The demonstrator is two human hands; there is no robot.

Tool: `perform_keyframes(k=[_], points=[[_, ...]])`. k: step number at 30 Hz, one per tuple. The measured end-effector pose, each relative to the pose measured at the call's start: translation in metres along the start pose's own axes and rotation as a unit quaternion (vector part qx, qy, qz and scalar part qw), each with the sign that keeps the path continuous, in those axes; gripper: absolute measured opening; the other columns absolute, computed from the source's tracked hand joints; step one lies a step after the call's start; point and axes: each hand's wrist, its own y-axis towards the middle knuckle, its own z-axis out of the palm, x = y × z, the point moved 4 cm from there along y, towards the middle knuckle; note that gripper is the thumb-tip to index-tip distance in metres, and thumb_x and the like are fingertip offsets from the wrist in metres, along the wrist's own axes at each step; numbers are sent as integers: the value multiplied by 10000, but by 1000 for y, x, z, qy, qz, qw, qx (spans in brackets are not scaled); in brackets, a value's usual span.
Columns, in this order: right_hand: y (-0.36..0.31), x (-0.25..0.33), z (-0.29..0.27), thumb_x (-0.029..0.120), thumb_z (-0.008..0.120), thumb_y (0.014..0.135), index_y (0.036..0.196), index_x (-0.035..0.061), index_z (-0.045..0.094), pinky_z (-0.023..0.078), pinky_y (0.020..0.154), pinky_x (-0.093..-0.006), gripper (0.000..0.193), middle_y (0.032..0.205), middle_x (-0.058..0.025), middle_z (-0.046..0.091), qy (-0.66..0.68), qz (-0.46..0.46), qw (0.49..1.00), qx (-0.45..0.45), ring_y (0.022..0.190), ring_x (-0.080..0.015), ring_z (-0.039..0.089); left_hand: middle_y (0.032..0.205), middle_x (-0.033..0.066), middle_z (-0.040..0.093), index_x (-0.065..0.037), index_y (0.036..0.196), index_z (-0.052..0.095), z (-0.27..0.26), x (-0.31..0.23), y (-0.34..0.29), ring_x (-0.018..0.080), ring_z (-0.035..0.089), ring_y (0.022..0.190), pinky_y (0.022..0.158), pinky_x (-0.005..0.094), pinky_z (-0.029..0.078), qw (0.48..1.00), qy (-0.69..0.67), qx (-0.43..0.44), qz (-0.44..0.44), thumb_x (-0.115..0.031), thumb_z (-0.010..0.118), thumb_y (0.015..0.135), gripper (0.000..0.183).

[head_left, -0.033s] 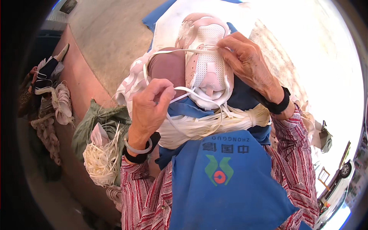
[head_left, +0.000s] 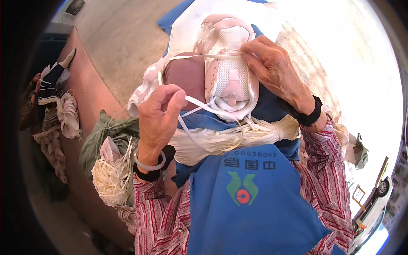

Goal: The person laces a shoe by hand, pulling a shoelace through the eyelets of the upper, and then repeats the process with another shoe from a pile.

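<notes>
A pink and white mesh sneaker (head_left: 231,80) lies in front of me, its toe pointing away. White shoelace (head_left: 199,56) runs through its upper eyelets and stretches across to the left. My right hand (head_left: 272,68) pinches the lace at the sneaker's right eyelets. To the left, my left hand (head_left: 161,110) is closed in a pinch on the lace, which loops back toward the sneaker's opening. Beneath the lace, next to the sneaker, is a smooth mauve-brown surface (head_left: 185,75). A thick bundle of cream-white laces (head_left: 221,138) lies across my lap just below the sneaker.
A blue apron (head_left: 255,212) covers my lap. At the left, a green sack (head_left: 110,127) sits behind a tangle of white laces (head_left: 112,180). Further left, another person's hand (head_left: 37,77) is near a dark shoe with white laces (head_left: 47,89). A white car (head_left: 374,216) stands far right.
My left hand has moved a little to the left, drawing the lace along with it. The right hand stays at the sneaker's eyelets.
</notes>
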Motion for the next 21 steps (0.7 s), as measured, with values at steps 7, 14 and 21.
perform_keyframes(k=[7, 14, 21], points=[[-18, -5, -28, 54, 571, 862, 946, -4, 659, 437, 520, -314, 136, 739, -134, 619, 72, 155, 979, 110, 544, -191, 544, 1058, 237, 653, 69, 1036, 564, -193, -14, 10, 326, 660, 997, 961, 411, 542, 906, -274, -282, 153, -72, 536, 972, 157], [-10, -8, -14, 116, 584, 892, 912, -5, 655, 415, 505, -280, 141, 648, -97, 593, 101, 187, 977, 11, 545, -118, 513, 974, 133, 635, 55, 1112, 589, -98, -62, 36, 169, 618, 922, 842, 266, 502, 908, -406, 15, 101, -99, 504, 996, 211], [-6, -8, -2, 117, 660, 898, 917, 14, 684, 405, 533, -251, 108, 686, -39, 596, 81, 128, 988, 16, 592, -78, 490, 854, 76, 634, 6, 983, 640, 43, -31, 73, 126, 603, 719, 652, 274, 494, 990, 31, -47, 128, -140, 637, 920, 159]])
